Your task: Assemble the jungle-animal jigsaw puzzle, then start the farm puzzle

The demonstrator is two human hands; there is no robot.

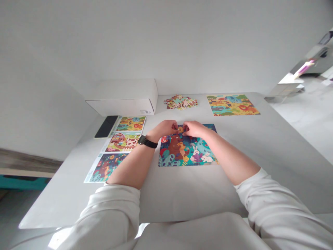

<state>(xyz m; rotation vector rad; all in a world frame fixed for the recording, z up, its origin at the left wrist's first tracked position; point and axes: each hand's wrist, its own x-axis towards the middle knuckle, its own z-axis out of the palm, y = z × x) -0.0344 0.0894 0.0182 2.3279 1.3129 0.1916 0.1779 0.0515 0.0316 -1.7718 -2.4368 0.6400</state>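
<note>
the forest picture (186, 150) lies flat on the pale table (166, 198) in front of me, beneath my two hands. my left hand (169, 128) and my right hand (194, 129) meet its far edge, fingers bent, thumbs turned inward, the fingertips near each other; whether either pinches a piece, i cannot tell. handling, as i judge it: light, thin and fairly stiff, probably card, with a smooth face that may slide on the table. if it is jointed like a jigsaw, lifting one corner could part it; the seams are too small to tell. best hold: fingertips on opposite edges, palms low. surroundings: beyond it, a heap of loose jigsaw pieces (180, 102), knobbed and irregular; to the right, a flat rectangular savanna picture (233, 105); to the left, a glossy printed sheet (122, 141) with three scenes, a dark slab-like phone (106, 126) and a matt white box (122, 102), square-edged.
</note>
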